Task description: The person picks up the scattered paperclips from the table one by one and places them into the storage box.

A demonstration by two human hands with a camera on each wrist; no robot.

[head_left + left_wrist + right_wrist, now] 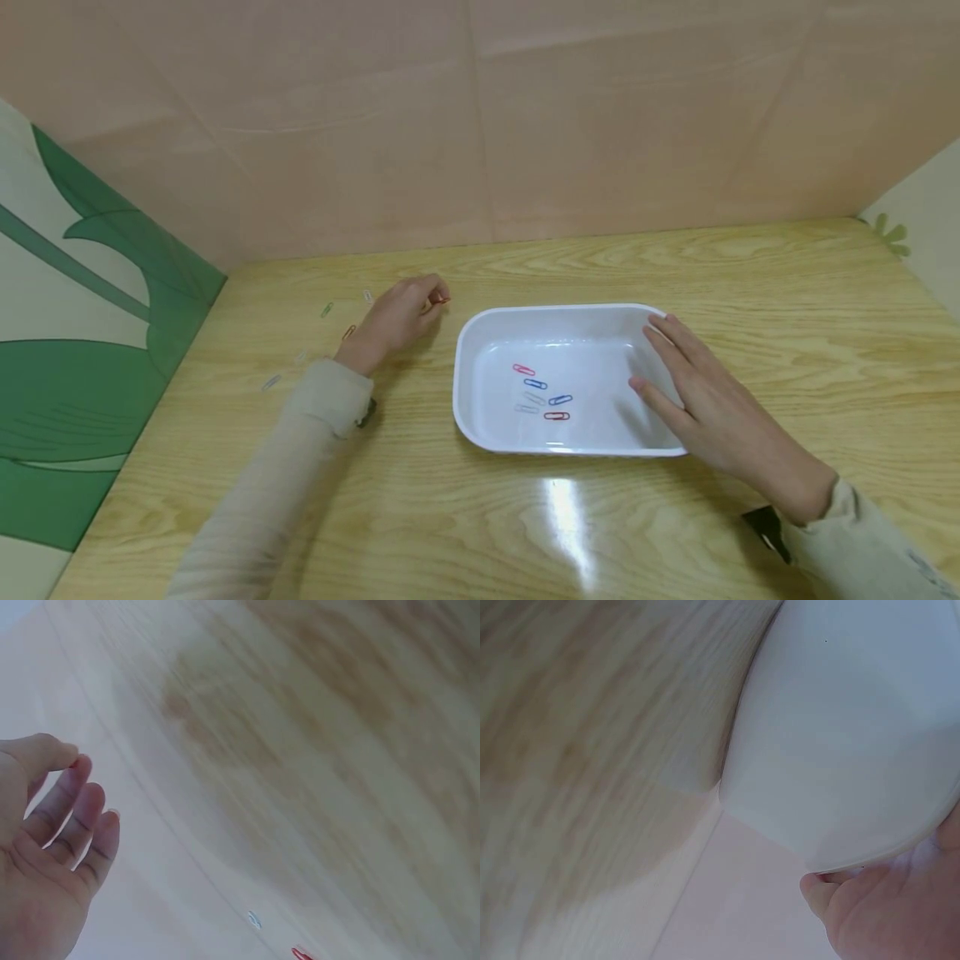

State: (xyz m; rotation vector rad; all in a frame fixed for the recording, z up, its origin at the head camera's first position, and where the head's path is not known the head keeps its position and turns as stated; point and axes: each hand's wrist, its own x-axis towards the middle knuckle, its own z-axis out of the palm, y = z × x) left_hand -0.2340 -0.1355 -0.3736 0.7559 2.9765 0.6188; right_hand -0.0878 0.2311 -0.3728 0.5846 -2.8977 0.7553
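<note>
My left hand (397, 321) is above the wood-grain table, left of a white plastic tray (555, 312), and pinches a red paper clip (443, 301) between thumb and fingertip. In the left wrist view that clip is mostly hidden by the fingers (79, 817). Over the tray's right rim lies my right hand (712, 408), its fingers extended and touching the rim, thumb over the inside. Inside the tray are several paper clips: a pink one (523, 369), a red one (557, 416), blue ones (560, 400) and pale ones (527, 409).
Loose paper clips lie on the table around my left forearm: a green one (327, 310), a white one (367, 296), an orange-red one (349, 332) and a silver one (272, 382). A pinkish wall covering (480, 125) stands behind the table (450, 525).
</note>
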